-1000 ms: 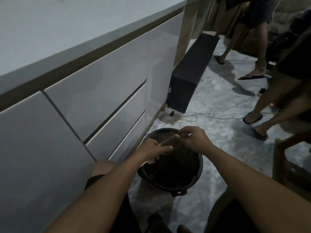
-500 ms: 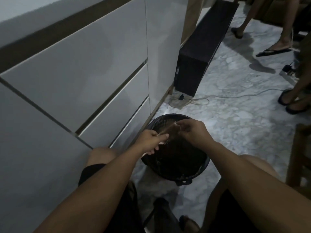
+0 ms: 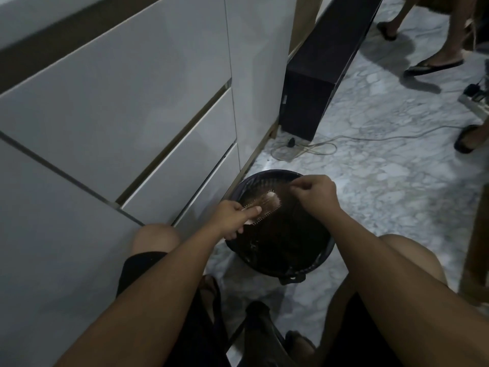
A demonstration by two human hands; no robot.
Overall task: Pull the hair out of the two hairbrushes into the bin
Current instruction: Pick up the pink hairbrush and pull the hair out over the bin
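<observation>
My left hand [image 3: 232, 217] grips the handle end of a hairbrush [image 3: 266, 202], holding it bristles-up over the round black bin [image 3: 321, 256] on the floor. The brush head is matted with brownish hair. My right hand [image 3: 316, 193] hovers just right of the brush head above the bin, fingers pinched together; whether hair strands are between them is too fine to make out. Only one hairbrush is in view.
White cabinet drawers [image 3: 127, 123] run along the left, close to the bin. A black box [image 3: 317, 83] stands behind it, with a cable [image 3: 312, 149] coiled on the marble floor. Other people's feet in sandals [image 3: 434, 66] are at the far right, near a wooden chair leg [image 3: 479, 247].
The view has tilted down and closer. My right hand has pulled away to the right of the brush head, which now shows fully.
</observation>
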